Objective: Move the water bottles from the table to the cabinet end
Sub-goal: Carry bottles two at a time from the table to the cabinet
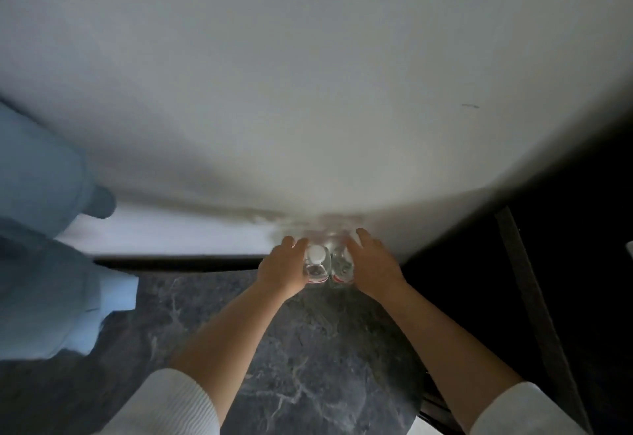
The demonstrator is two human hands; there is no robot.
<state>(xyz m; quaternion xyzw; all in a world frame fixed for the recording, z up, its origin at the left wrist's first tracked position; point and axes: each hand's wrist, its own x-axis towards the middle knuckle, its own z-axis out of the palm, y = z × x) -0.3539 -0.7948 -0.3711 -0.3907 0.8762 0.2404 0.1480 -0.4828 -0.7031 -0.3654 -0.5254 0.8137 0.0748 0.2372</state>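
- While both arms reach forward, the left hand (pixel 282 268) curls round the left bottle (pixel 315 265), fingers wrapped on its side, and the right hand (pixel 373 263) grips the right bottle (pixel 342 265) the same way, fingers spread a little over its far side.
- Two clear bottles, upright, touching each other, red-banded labels showing low down; the left one has a white cap (pixel 315 255), the right one's top is blurred.
- They sit at the near edge of a white surface (pixel 178 236), right against the pale wall (pixel 308 75) that fills the upper view.
- A dark strip (pixel 171 262) runs along that white surface's front edge.
- Below the arms, a dark marble-patterned top (pixel 308 349) with a rounded right edge.
- Right of it, dark open space crossed by a slanting dark bar (pixel 534 297).
- Left side is crowded: something light blue (pixel 44 229), blurred, reaches over the white surface and the marble top.
- White ribbed sleeves (pixel 171 407) are pushed up both forearms.
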